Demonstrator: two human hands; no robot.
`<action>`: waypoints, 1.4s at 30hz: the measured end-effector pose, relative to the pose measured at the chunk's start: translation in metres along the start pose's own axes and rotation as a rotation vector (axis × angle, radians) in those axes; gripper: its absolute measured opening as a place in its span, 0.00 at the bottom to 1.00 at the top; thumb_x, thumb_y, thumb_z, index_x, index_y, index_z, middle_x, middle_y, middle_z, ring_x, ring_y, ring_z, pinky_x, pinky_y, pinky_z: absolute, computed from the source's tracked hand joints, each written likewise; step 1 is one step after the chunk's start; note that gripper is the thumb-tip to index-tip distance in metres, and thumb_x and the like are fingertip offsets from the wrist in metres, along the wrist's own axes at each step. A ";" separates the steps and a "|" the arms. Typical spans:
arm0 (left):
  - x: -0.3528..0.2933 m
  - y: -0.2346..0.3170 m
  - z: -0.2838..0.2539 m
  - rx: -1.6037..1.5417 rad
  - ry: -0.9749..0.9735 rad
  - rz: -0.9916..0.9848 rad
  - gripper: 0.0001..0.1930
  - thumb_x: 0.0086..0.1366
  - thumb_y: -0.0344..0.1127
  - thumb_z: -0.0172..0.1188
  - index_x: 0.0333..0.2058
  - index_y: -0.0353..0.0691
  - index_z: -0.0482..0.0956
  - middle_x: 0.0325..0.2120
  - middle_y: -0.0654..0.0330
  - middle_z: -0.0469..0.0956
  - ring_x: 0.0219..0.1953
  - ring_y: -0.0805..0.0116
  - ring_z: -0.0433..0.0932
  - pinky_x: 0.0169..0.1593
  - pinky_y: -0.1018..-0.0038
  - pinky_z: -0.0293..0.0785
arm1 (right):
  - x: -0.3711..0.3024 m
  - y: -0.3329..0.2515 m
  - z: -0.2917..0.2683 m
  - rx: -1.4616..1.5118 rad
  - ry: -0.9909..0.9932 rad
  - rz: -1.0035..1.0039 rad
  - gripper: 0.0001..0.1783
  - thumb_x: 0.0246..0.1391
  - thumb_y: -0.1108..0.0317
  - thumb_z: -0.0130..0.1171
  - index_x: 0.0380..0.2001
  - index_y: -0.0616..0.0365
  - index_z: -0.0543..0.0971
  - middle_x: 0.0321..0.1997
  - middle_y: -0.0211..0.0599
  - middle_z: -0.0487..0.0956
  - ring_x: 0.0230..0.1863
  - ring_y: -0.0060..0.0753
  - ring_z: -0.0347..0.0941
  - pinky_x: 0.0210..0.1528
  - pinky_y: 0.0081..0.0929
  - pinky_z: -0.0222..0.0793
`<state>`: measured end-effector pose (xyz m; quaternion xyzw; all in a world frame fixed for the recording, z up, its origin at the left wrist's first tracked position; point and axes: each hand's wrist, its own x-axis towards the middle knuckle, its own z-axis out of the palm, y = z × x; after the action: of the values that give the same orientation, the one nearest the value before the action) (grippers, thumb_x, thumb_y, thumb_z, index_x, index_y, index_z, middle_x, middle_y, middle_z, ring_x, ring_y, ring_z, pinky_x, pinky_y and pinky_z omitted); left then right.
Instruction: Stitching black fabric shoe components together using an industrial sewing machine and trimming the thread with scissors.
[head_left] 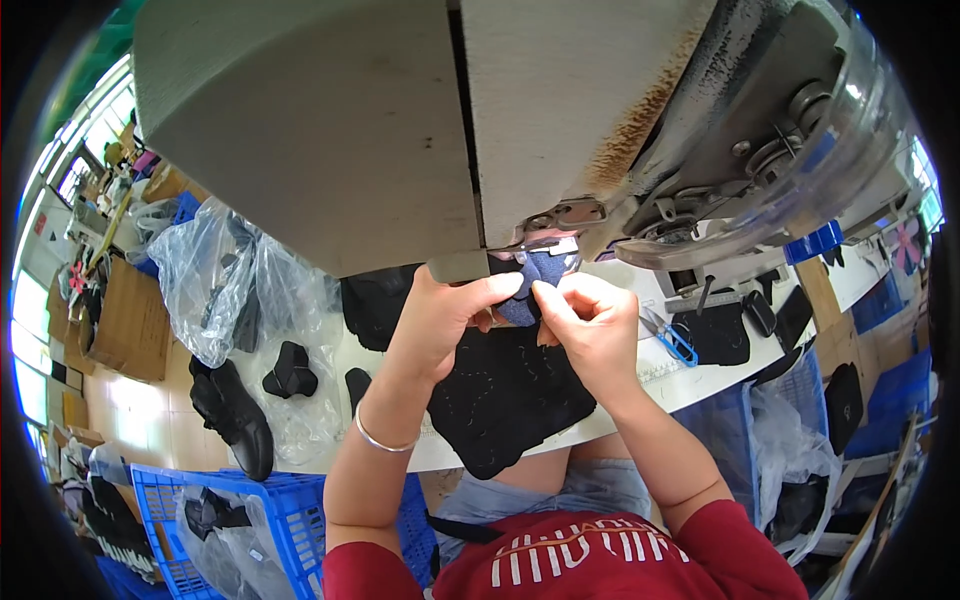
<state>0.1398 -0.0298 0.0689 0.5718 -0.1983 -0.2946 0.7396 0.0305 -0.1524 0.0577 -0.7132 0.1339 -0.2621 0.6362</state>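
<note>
Both my hands hold a small piece of dark blue fabric (545,268) at the working end of a large grey sewing machine (330,130). My left hand (455,308) pinches its left side, thumb on top. My right hand (592,318) pinches its lower right edge between thumb and fingers. The fabric's far end lies under the machine's head, where the needle is hidden from sight. Below my hands, black cut pieces of fabric (510,400) with light stitch marks lie on the white table, reaching over its front edge.
Blue-handled scissors (676,342) lie right of my hand, near a black pad (718,335). Clear plastic bags (215,275), a black shoe (237,415) and a folded black piece (290,370) are on the left. Blue crates (240,520) stand below the table's left edge.
</note>
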 end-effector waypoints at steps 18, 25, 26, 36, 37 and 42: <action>0.030 0.012 -0.027 -0.086 -0.172 -0.131 0.08 0.52 0.29 0.67 0.32 0.39 0.78 0.30 0.62 0.76 0.30 0.72 0.73 0.29 0.74 0.70 | -0.083 0.079 -0.018 -0.164 0.020 0.024 0.04 0.50 0.72 0.61 0.27 0.61 0.83 0.18 0.32 0.78 0.17 0.19 0.72 0.20 0.18 0.62; 0.036 -0.004 -0.034 -0.156 -0.224 -0.060 0.08 0.53 0.27 0.66 0.32 0.40 0.78 0.30 0.61 0.76 0.31 0.72 0.74 0.29 0.74 0.70 | -0.094 0.086 -0.029 -0.450 0.051 -0.225 0.02 0.45 0.72 0.63 0.24 0.58 0.82 0.19 0.33 0.78 0.18 0.30 0.71 0.23 0.25 0.64; 0.035 -0.004 -0.033 -0.154 -0.223 -0.059 0.08 0.53 0.27 0.66 0.32 0.40 0.78 0.30 0.61 0.76 0.31 0.72 0.74 0.29 0.74 0.70 | -0.094 0.088 -0.029 -0.448 0.051 -0.226 0.02 0.45 0.72 0.63 0.24 0.58 0.82 0.19 0.33 0.78 0.18 0.30 0.71 0.23 0.25 0.64; 0.028 -0.008 -0.031 -0.194 -0.140 -0.061 0.13 0.55 0.25 0.64 0.40 0.41 0.77 0.34 0.62 0.79 0.32 0.69 0.77 0.30 0.73 0.69 | -0.093 0.094 -0.030 -0.468 0.067 -0.299 0.03 0.45 0.71 0.62 0.22 0.57 0.81 0.19 0.32 0.78 0.18 0.31 0.70 0.23 0.27 0.60; 0.029 -0.009 -0.030 -0.204 -0.140 -0.053 0.13 0.55 0.25 0.64 0.40 0.41 0.77 0.33 0.62 0.79 0.31 0.69 0.77 0.30 0.73 0.69 | -0.093 0.094 -0.030 -0.467 0.068 -0.296 0.03 0.46 0.71 0.62 0.22 0.57 0.81 0.19 0.32 0.78 0.17 0.31 0.70 0.23 0.27 0.60; 0.027 -0.005 -0.019 -0.215 -0.051 -0.032 0.07 0.50 0.26 0.66 0.28 0.40 0.77 0.27 0.62 0.76 0.26 0.73 0.72 0.26 0.76 0.68 | -0.091 0.095 -0.029 -0.487 0.070 -0.347 0.03 0.46 0.72 0.62 0.21 0.56 0.81 0.18 0.30 0.78 0.17 0.31 0.69 0.24 0.28 0.59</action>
<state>0.1705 -0.0345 0.0575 0.4846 -0.1751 -0.3402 0.7866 -0.0473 -0.1440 -0.0524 -0.8476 0.0910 -0.3513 0.3871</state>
